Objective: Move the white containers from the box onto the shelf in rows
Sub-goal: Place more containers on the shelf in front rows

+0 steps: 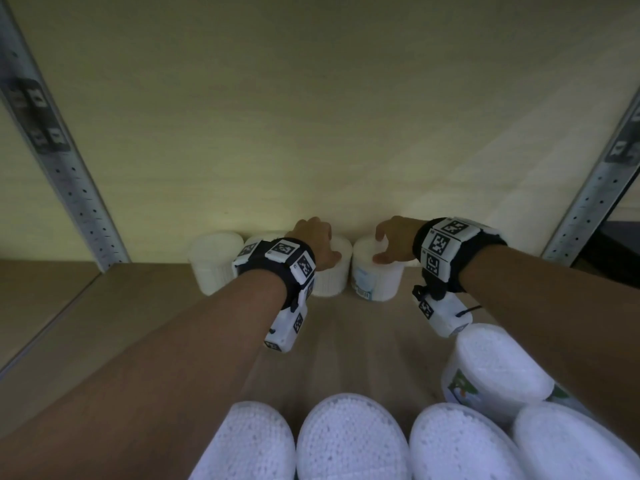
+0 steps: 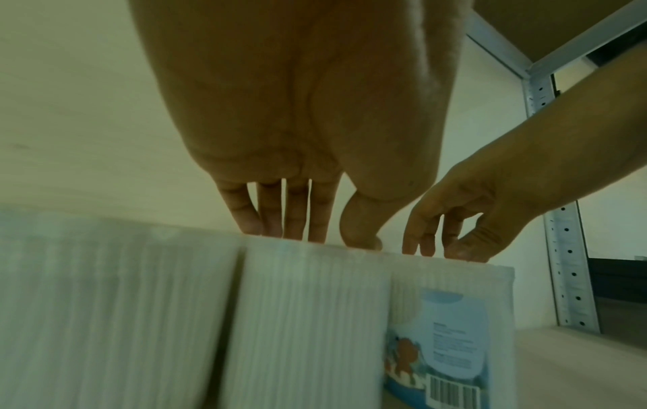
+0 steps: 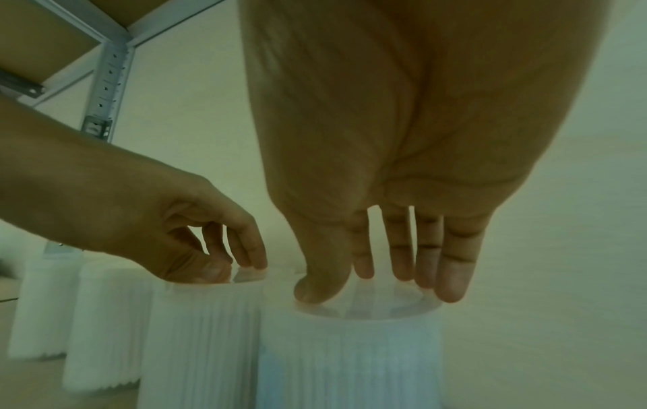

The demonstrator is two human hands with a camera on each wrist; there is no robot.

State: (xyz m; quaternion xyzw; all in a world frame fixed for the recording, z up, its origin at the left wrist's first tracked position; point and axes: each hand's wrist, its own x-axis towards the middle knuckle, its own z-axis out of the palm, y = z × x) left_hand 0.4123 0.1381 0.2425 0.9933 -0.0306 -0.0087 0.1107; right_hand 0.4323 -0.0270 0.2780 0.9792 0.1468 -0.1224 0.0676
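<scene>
Back of shelf (image 1: 114,306), against pale rear wall: row of four white containers, standing upright, touching or nearly so. Leftmost container (image 1: 214,261) untouched, second one (image 1: 258,242) mostly hidden behind left wrist. Third container (image 1: 330,271) under left hand (image 1: 315,242): fingertips (image 2: 297,229) and thumb resting down on its top rim, fingers fairly straight and close together, not wrapped round the sides. Ribbed white wall of that container plain in left wrist view, no label showing on this side. Fourth container (image 1: 377,275), labelled in blue with a barcode, just beside the third and touching it in left wrist view. Right hand (image 1: 398,240) over its lid: thumb and fingertips (image 3: 451,282) set down around the lid edge, fingers extended, lightly spread. Firm grip or mere touch: cannot tell, both wrist views blurred. Tracking bands with black-and-white markers on both wrists. Perforated metal uprights (image 1: 69,174) at left and right of shelf bay. Near foreground, low in head view: more white containers (image 1: 349,441) packed side by side, one tilted container (image 1: 491,368) with a green label at right.
</scene>
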